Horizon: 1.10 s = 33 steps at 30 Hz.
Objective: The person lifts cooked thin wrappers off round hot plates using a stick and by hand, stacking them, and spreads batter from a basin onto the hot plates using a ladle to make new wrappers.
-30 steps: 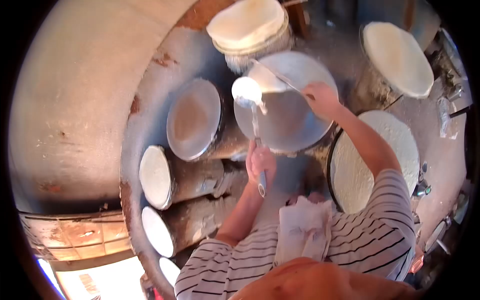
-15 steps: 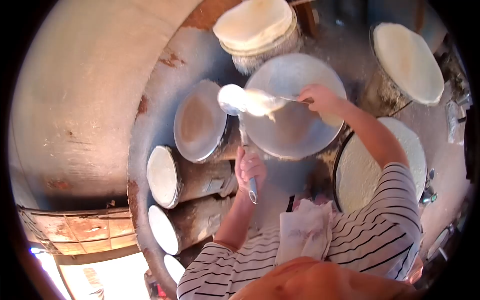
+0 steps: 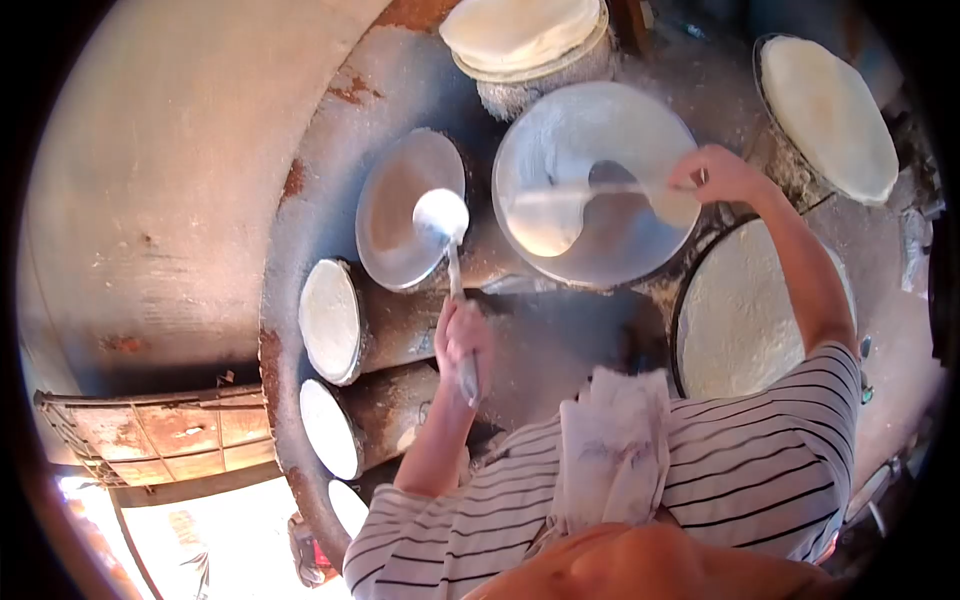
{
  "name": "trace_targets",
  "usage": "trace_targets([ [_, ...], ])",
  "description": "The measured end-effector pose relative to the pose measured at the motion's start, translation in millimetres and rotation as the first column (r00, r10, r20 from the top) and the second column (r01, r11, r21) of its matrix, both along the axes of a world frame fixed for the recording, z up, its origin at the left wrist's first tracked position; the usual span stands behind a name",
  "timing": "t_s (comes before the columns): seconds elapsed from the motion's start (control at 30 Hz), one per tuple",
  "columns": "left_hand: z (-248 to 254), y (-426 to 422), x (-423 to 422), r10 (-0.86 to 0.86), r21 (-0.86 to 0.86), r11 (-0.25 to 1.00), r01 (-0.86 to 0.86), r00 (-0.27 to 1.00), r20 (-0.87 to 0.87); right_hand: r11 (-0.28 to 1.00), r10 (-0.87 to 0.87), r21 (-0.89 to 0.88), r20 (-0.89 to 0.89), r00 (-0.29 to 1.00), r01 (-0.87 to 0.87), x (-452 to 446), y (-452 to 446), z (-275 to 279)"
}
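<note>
My left hand (image 3: pixel 463 345) is wrapped round the handle of a ladle (image 3: pixel 441 214). The ladle's bowl, bright white, hangs over the near right part of a tilted-looking round griddle (image 3: pixel 395 205). My right hand (image 3: pixel 722 174) grips the end of a long, thin, flat spatula (image 3: pixel 580 192), blurred by motion, which reaches left across a larger round griddle (image 3: pixel 615 268). Pale batter (image 3: pixel 548 225) lies in a curved patch at the left of that griddle, beside a darker bare area. The right hand is above the griddle's right rim.
Stacked pale flatbreads (image 3: pixel 525 30) stand behind the large griddle. Another flatbread (image 3: pixel 832 115) lies at the far right, and a big round pan with a pale, bumpy layer (image 3: pixel 745 310) sits below my right forearm. White-topped round plates (image 3: pixel 332 320) line the left.
The ladle has moved left and slightly down, away from the spatula. My right hand has moved right and up, and the spatula now stretches over the griddle with batter below it.
</note>
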<state>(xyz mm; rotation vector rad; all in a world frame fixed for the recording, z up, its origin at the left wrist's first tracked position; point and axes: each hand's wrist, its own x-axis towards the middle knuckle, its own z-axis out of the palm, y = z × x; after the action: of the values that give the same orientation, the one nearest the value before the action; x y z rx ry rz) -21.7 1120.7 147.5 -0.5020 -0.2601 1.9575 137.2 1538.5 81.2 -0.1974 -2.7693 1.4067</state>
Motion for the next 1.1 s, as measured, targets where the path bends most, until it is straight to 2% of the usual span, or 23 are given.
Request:
trace_targets([
  [0.07,-11,6,3,-0.042,0.021,0.999,0.041,0.997,0.063,0.977,-0.19,0.059,-0.218,0.957,0.207,-5,-7,-29],
  [0.17,-14,31,1,-0.139,0.068,0.988,0.138,0.99,0.018,0.977,0.052,0.208,-0.421,0.906,0.041,6,-44,-27],
  [0.2,-12,23,10,-0.167,0.06,0.984,0.166,0.986,0.0,0.984,0.042,0.177,-0.364,0.93,0.025,23,-54,-15],
  [0.3,-13,19,18,-0.198,0.05,0.98,0.195,0.979,0.058,0.962,-0.269,-0.064,-0.032,0.963,0.266,54,-62,-9],
  [0.33,-18,34,13,-0.205,0.041,0.979,0.202,0.975,0.089,0.945,-0.322,0.009,-0.162,0.933,0.328,45,-68,-22],
  [0.43,-16,37,12,-0.249,0.112,0.965,0.237,0.962,0.109,0.903,-0.104,0.348,-0.392,0.914,0.252,36,-106,-16],
  [0.5,4,23,5,-0.308,0.168,0.94,0.298,0.95,0.039,0.874,-0.132,0.388,-0.39,0.911,0.293,68,-139,-1],
  [0.53,24,3,0,-0.329,0.192,0.926,0.326,0.944,-0.019,0.877,-0.212,0.375,-0.257,0.943,0.299,91,-156,21],
  [0.6,34,-19,-23,-0.31,0.229,0.909,0.348,0.932,-0.186,0.783,-0.581,0.019,-0.333,0.743,0.621,92,-194,0],
  [0.63,33,-33,-36,-0.291,0.203,0.914,0.351,0.916,-0.276,0.656,-0.749,-0.187,-0.282,0.6,0.731,88,-226,-25],
  [0.67,28,-53,-42,-0.285,0.177,0.914,0.364,0.89,-0.356,0.617,-0.785,-0.21,-0.236,0.573,0.758,57,-252,-49],
  [0.7,24,-66,-47,-0.297,0.218,0.902,0.372,0.903,-0.311,0.576,-0.815,-0.221,-0.224,0.534,0.787,15,-268,-62],
  [0.77,29,-80,-79,-0.341,0.297,0.856,0.423,0.894,-0.29,0.438,-0.885,-0.467,-0.072,0.46,0.768,-56,-323,-60],
  [0.8,31,-89,-84,-0.33,0.295,0.863,0.411,0.899,-0.287,0.34,-0.875,-0.684,0.022,0.484,0.646,-80,-354,-44],
  [0.83,31,-98,-90,-0.32,0.293,0.869,0.399,0.904,-0.284,0.175,-0.858,-0.843,0.124,0.499,0.509,-104,-384,-29],
  [0.9,28,-120,-97,-0.323,0.269,0.877,0.398,0.902,-0.286,0.183,-0.808,-0.871,0.131,0.575,0.455,-151,-419,-38],
  [1.0,39,-142,-112,-0.401,0.286,0.841,0.459,0.884,-0.24,-0.107,-0.864,-0.905,0.29,0.412,0.412,-179,-441,-52],
  [1.1,32,-151,-124,-0.416,0.302,0.82,0.487,0.868,-0.27,-0.21,-0.88,-0.898,0.346,0.327,0.386,-146,-457,-58],
])
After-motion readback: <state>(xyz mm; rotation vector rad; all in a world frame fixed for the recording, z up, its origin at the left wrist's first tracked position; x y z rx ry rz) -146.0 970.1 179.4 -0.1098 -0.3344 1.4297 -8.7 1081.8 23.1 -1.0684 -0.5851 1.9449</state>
